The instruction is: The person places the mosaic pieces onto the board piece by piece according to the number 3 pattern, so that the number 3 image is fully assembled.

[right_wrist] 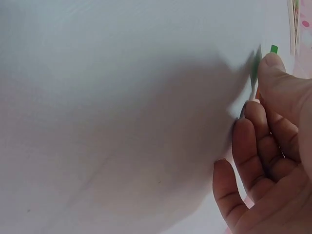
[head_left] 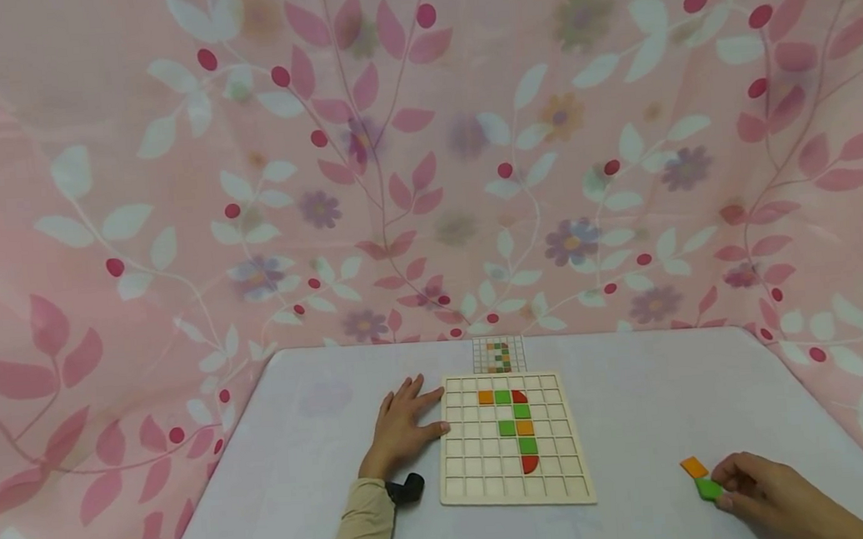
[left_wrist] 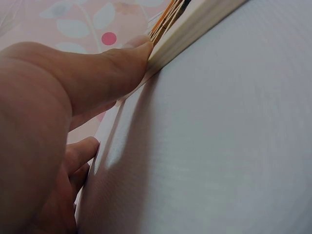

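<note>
A wooden grid board (head_left: pixel 484 487) lies on the table, with orange, green and rounded red tiles in several of its squares. My left hand (head_left: pixel 401 429) touches the board's left edge, thumb and fingers spread; in the left wrist view the thumb (left_wrist: pixel 109 68) presses the board's side. To the right of the board, my right hand (head_left: pixel 766 488) pinches a green tile (head_left: pixel 708 490) between thumb and fingers, low over the tabletop. Just beyond that tile lies an orange tile (head_left: pixel 693 467). In the right wrist view only a corner of the green tile (right_wrist: pixel 274 48) shows past the thumb.
Behind the board is a small pattern card (head_left: pixel 499 355) with a coloured grid printed on it. A white cloth covers the table (head_left: pixel 628 389). A pink floral curtain (head_left: pixel 423 153) hangs along the back and sides. A black strap device (head_left: pixel 407 488) is on the left wrist.
</note>
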`<state>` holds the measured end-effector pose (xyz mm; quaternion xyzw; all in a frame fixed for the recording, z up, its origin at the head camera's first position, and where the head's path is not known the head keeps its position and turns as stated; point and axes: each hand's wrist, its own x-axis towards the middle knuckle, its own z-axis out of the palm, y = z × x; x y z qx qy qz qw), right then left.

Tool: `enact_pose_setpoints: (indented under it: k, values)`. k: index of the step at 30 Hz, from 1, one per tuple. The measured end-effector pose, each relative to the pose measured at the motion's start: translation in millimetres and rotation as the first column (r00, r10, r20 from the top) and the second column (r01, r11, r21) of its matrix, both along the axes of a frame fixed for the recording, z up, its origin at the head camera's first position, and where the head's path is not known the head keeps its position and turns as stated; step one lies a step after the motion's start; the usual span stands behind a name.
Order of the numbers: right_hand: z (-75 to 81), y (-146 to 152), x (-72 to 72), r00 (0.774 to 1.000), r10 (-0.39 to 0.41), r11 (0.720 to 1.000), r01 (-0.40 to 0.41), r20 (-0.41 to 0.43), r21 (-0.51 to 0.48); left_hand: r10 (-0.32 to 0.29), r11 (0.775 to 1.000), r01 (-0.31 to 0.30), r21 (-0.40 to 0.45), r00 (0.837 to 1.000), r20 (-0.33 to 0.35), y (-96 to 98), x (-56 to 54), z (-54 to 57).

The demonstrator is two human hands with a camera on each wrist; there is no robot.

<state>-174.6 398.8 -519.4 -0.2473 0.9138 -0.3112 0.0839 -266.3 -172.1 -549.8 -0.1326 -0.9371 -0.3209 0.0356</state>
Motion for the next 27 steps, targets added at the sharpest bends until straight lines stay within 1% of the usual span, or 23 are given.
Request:
enact_pose_setpoints:
  k: [2,5,8,11,12,15,19,24,27]
  values:
    - [1.6,-3.5,-0.8,1.0,-0.015,1.0,0.015,-0.001,0.013,0.0,1.0,0.0,-0.002,1.0,0.003,-0.2,0.3,0.5]
    - [4.4,-9.0,-2.8,0.999,-0.035,0.999,0.034,0.038,0.026,-0.001,1.0,0.001,0.0,1.0,0.002,-0.3,0.9,0.9]
    - [5.6,-13.8,-3.8,0.999,-0.017,1.0,0.016,0.04,0.01,-0.001,1.0,0.001,0.001,1.0,0.002,-0.2,1.3,1.0]
    - [5.3,-18.6,-4.7,0.999,0.03,0.999,-0.032,-0.039,-0.03,-0.002,1.0,0.002,0.006,1.0,0.0,0.1,1.0,1.0]
    - [5.1,-20.8,-5.0,0.997,0.038,0.998,-0.041,-0.073,-0.046,-0.002,1.0,0.002,0.004,1.0,-0.001,0.2,0.7,1.2]
    - [4.6,-30.0,-6.1,0.989,0.05,0.994,-0.062,-0.137,-0.086,-0.003,1.0,0.003,0.005,1.0,-0.005,-0.1,0.2,0.8]
    - [5.7,-45.1,-9.3,0.988,0.033,0.995,-0.046,-0.148,-0.088,-0.003,1.0,0.003,0.005,1.0,-0.004,-0.4,0.4,2.3]
    - [7.6,-62.5,-14.1,0.98,0.022,0.999,-0.029,-0.196,-0.035,-0.019,1.0,0.019,0.012,1.0,-0.005,-1.1,0.4,3.7]
    - [10.1,-75.1,-16.4,0.986,-0.009,1.0,0.01,-0.167,0.002,-0.027,1.0,0.027,0.002,1.0,-0.008,-1.7,0.2,3.0]
